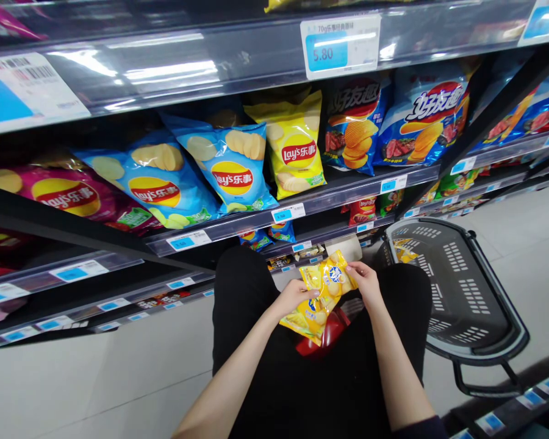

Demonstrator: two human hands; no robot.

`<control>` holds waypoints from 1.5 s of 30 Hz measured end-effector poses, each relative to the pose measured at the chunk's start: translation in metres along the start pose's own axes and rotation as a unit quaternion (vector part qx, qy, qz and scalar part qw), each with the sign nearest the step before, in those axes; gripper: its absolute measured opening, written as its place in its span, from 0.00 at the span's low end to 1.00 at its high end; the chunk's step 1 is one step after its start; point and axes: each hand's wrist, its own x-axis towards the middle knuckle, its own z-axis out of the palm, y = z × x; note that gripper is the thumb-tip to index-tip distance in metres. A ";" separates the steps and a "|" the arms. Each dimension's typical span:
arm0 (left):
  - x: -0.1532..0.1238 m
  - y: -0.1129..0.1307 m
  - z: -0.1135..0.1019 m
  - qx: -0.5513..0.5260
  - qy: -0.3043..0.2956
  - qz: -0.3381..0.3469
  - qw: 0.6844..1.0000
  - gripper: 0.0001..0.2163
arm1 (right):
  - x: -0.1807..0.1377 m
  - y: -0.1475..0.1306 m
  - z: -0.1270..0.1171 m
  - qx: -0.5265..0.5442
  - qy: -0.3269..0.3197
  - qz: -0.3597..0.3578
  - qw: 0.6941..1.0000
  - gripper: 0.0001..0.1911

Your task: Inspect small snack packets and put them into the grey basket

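Between my knees I hold a shiny yellow snack bag (332, 281) with a blue and white logo. My left hand (297, 297) is closed on its left side, thumb lying over the front. At the upper right edge, my right hand (365, 281) pinches the bag. More yellow packaging extends below my left thumb; I cannot tell whether it is a second bag or the same one. Under the yellow bag, close to my lap, shows a glossy red item (326, 332), partly hidden.
Ahead, a shelf (338, 196) carries blue, yellow and magenta chip bags (238, 177), with price tags along its edge. A dark shopping basket (462, 292) stands on the floor at my right, a yellow packet (405, 251) inside. Another shelf edge (512, 411) lies at the lower right.
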 end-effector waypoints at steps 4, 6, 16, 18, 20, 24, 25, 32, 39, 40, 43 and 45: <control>0.000 0.001 0.000 -0.001 0.000 -0.003 1.000 0.19 | 0.001 0.001 0.000 0.000 -0.004 0.004 1.000 0.18; -0.001 0.001 0.000 -0.001 0.002 -0.006 1.000 0.19 | 0.001 0.002 -0.001 0.001 -0.003 0.006 1.000 0.18; 0.000 0.003 0.001 -0.007 0.016 -0.020 1.000 0.20 | 0.002 0.003 -0.001 -0.002 0.000 0.012 1.000 0.19; -0.001 0.003 0.001 -0.011 0.020 -0.023 0.999 0.21 | 0.002 0.003 -0.001 -0.006 -0.003 0.013 1.000 0.20; -0.001 0.004 0.002 -0.014 0.024 -0.025 0.999 0.21 | 0.002 0.001 -0.001 -0.012 -0.007 0.013 1.000 0.20; -0.001 0.006 0.002 -0.017 0.027 -0.026 0.999 0.20 | 0.001 0.000 -0.001 -0.025 -0.022 0.007 0.999 0.19; -0.001 0.006 0.002 -0.017 0.027 -0.025 0.999 0.20 | 0.001 -0.001 -0.001 -0.028 -0.027 0.006 0.999 0.19; -0.001 0.005 0.000 -0.013 0.022 -0.019 0.999 0.19 | 0.001 0.001 0.000 -0.042 -0.045 0.001 0.998 0.21; 0.000 0.002 0.000 -0.014 0.020 -0.021 0.999 0.20 | 0.002 0.005 0.000 -0.058 -0.051 -0.018 0.997 0.22; 0.000 0.002 0.000 -0.014 0.019 -0.021 1.000 0.20 | 0.003 0.005 0.000 -0.061 -0.053 -0.020 0.997 0.22; 0.001 0.001 -0.001 -0.013 0.016 -0.018 1.000 0.20 | 0.004 0.008 -0.002 -0.069 -0.060 -0.027 0.995 0.22; 0.001 0.000 -0.001 -0.012 0.014 -0.017 1.000 0.19 | 0.004 0.009 -0.003 -0.075 -0.062 -0.032 0.995 0.22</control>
